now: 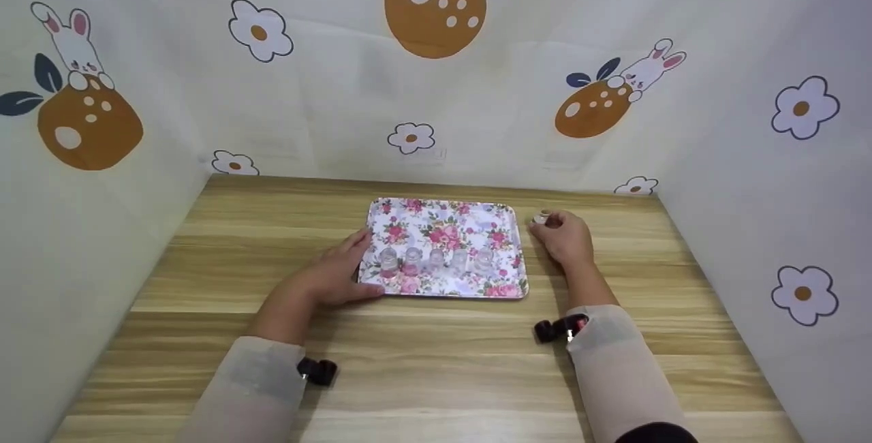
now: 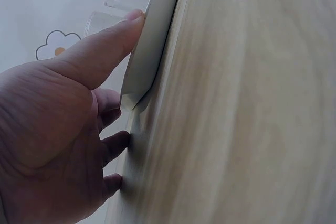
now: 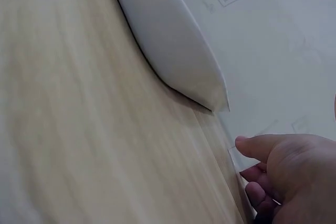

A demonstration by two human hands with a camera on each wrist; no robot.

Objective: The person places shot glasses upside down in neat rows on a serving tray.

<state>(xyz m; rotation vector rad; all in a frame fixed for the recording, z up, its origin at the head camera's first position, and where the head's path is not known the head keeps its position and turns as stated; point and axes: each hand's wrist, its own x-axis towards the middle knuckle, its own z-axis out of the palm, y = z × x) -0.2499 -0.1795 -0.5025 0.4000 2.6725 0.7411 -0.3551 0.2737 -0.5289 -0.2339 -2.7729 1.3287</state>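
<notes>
A white tray (image 1: 443,286) with pink flowers lies on the wooden table. Across its near half, several small clear glass jars (image 1: 437,259) stand in a row. My left hand (image 1: 337,272) holds the tray's near left corner, its thumb on the near rim and its fingers along the left side. In the left wrist view the thumb (image 2: 105,51) rests against the tray's rim (image 2: 152,45). Beyond the tray's right edge, my right hand (image 1: 565,238) pinches another small clear jar (image 1: 540,219) close to the tabletop. In the right wrist view that jar (image 3: 239,158) is faint and partly hidden by the fingers.
Wood-grain tabletop (image 1: 436,368) surrounds the tray on all sides. A pale cloth (image 1: 327,88) printed with oranges, rabbits and flowers walls off the back and both sides. Black wrist cameras (image 1: 318,371) are strapped to both sleeves.
</notes>
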